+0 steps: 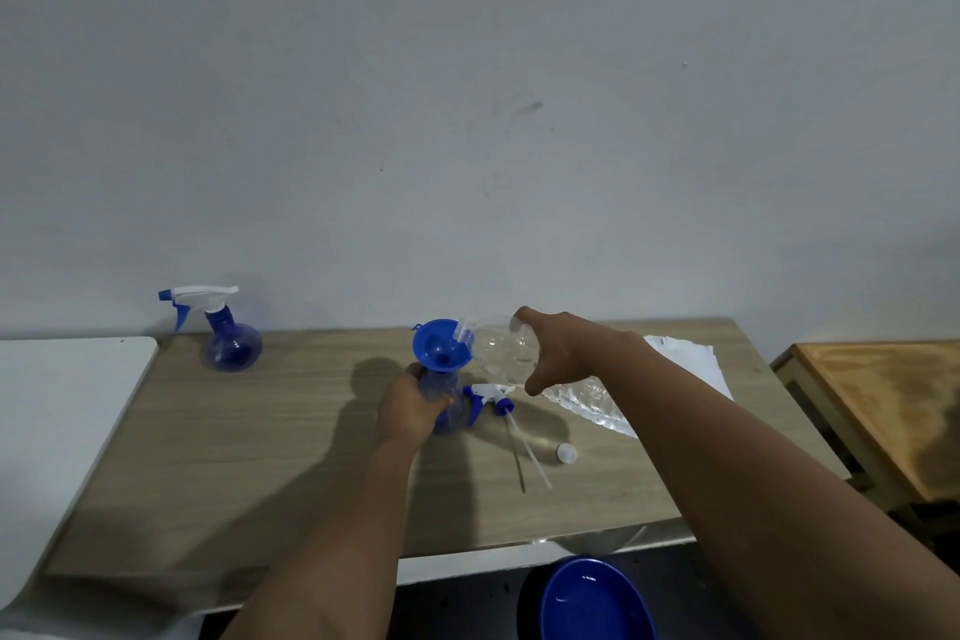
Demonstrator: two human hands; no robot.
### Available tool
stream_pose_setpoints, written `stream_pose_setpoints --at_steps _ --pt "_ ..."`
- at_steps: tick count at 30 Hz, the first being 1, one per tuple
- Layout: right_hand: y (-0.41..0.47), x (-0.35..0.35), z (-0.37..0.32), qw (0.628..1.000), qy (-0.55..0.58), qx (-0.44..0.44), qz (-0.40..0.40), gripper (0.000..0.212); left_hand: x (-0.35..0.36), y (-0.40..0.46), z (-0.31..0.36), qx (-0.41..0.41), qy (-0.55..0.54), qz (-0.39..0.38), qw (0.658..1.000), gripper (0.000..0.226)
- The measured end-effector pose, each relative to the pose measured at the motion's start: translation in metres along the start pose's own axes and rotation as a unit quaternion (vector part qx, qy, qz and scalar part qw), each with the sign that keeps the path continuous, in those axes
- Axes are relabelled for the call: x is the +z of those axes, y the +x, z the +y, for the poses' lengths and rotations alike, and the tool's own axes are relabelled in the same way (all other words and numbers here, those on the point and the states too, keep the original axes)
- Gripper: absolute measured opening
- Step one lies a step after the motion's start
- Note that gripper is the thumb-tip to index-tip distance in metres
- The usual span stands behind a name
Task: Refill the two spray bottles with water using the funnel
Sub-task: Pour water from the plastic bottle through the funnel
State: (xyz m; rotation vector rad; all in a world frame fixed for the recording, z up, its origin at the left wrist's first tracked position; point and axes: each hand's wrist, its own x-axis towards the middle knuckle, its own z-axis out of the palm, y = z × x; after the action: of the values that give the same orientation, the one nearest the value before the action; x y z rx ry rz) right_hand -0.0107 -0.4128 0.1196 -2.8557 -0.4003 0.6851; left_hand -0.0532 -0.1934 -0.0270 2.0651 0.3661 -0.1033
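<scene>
A wooden bench (260, 457) stands against a plain grey wall (467, 94). Near its middle stands an open blue spray bottle (451, 405), with a blue funnel (441, 346) seated in its neck. The left hand (413, 405) grips this bottle, fingers and thumb curled round its body just below the funnel.

The right hand (563, 353) grips a clear plastic water bottle (506, 346), fingers wrapped over its body. The bottle is tipped on its side, its mouth resting over the funnel's right rim, its far end trailing back under the right forearm. Whether water is running at this moment cannot be told.

Just right of the open bottle, a spray head (491, 398) in white and blue lies on the bench, its thin white tube (530, 452) stretching toward the near edge. A small white cap (566, 453) lies near the tube's right side.

A second spray bottle (228, 333), blue, with its white trigger head fitted, stands upright at the bench's far left corner, well apart from the hands. Some white paper (685, 359) lies at the far right of the bench, partly hidden by the right arm.

Below the bench's near edge sits a blue bowl (597, 603). A white surface (62, 405) adjoins the bench on the left, and a brown wooden table (883, 405) stands to the right.
</scene>
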Motion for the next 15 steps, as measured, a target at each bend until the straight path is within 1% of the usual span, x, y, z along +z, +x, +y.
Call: stream_pose_setpoints --at_steps 3,15 --pt "-0.0002 -0.0004 -0.0012 1.0 -0.007 0.0 -0.001 0.084 -0.0012 -0.0006 0.0008 -0.005 0.012 0.005 1.0 0.038" --pt "0.0002 -0.0026 -0.004 1.0 -0.023 0.002 -0.006 0.085 -0.0037 -0.001 0.0021 -0.003 -0.009 -0.012 1.0 0.035"
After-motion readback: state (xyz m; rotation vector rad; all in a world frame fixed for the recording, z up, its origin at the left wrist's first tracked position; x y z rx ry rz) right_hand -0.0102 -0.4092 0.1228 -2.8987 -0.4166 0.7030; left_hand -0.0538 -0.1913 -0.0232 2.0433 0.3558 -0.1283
